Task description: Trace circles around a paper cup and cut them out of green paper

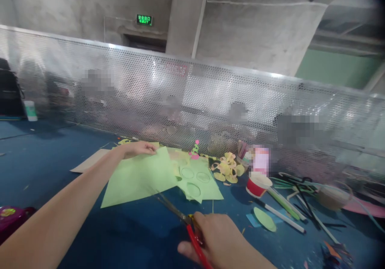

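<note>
My left hand [138, 148] reaches far forward and pinches the far edge of a light green paper sheet [138, 178], holding it lifted off the blue table [54, 160]. My right hand [221, 241] grips red-handled scissors [183, 221] near the bottom of the view. The blades point up and left, and their tips touch the sheet's near right edge. Just right of the sheet lies another green sheet [207, 181] with round holes cut out of it.
A perforated metal screen [210, 96] runs along the table's far side. A red and white cup [257, 184], a green paper disc [264, 219], a pile of yellow paper curls [227, 168], pens and paper strips lie to the right. Brown cardboard [88, 162] sits left.
</note>
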### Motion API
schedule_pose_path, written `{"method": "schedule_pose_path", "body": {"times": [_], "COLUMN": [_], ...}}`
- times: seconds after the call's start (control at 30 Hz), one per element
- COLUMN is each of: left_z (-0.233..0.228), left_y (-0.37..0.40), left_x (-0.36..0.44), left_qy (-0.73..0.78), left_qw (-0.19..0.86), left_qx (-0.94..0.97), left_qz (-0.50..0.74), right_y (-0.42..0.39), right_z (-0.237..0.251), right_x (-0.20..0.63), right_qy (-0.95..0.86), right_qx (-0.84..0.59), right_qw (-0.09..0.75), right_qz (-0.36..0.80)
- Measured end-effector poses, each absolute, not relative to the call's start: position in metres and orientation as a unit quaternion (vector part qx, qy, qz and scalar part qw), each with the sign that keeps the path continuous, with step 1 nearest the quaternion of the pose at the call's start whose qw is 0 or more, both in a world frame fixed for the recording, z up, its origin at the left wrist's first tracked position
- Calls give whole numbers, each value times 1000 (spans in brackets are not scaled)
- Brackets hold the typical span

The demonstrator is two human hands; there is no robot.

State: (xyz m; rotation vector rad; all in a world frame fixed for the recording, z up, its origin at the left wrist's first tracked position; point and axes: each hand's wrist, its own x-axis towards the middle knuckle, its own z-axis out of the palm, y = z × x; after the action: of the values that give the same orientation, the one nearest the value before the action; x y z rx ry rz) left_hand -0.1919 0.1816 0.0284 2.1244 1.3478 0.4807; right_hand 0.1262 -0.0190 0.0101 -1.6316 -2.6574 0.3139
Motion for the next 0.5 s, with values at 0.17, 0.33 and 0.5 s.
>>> {"method": "schedule_pose_path", "body": {"times": [0.17,0.33,0.5], "left_z": [32,32,29], "left_y": [173,171,181], "left_x": [-192,-186,-190], "left_qy": [461,489,563], "left_qw": [475,465,295], "left_qx": [703,686,717], "left_qz": [260,274,287], "right_y": [-7,12,29], "right_z": [6,0,2], "right_x": [137,142,151], "right_qy": [-794,-599,-510], "right_qx": [-548,-539,-506], "right_qw": [150,336,415], "right_qz": [219,487,558]}}
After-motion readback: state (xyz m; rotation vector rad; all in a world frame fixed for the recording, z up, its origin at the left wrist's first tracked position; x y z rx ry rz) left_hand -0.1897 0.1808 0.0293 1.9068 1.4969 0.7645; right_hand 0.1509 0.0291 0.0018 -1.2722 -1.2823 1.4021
